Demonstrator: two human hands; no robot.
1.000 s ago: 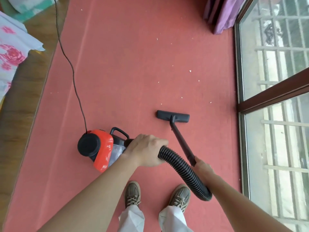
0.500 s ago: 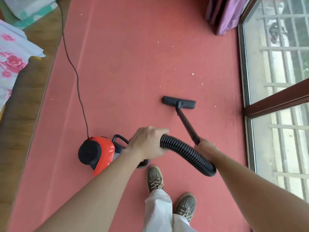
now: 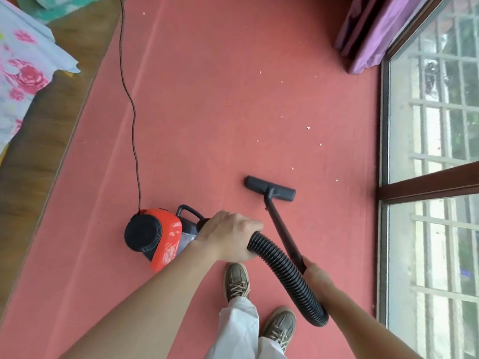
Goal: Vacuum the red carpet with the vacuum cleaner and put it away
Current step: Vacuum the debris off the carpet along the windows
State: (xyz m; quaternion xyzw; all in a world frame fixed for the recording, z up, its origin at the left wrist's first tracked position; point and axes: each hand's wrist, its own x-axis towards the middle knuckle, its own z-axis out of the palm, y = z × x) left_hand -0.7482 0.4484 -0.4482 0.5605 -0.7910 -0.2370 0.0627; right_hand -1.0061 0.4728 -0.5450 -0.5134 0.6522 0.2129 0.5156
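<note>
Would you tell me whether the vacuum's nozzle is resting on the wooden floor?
No, the nozzle sits on the red carpet, apart from the wooden floor.

Soft, even daylight comes in from the window (image 3: 435, 125), well to the right of the fingers (image 3: 246, 226) of the left hand (image 3: 228, 237). The carpet (image 3: 220, 99) reads bright and flat, shadows are faint and soft-edged, and small glossy highlights sit on the vacuum body (image 3: 168, 237) just left of those fingers. Wide-angle bend leans the window frame and carpet edges outward away from the fingers; detail beside them is fairly sharp, while the floral cloth (image 3: 23, 81) far up-left and the forearms (image 3: 155, 294) below go soft.
</note>
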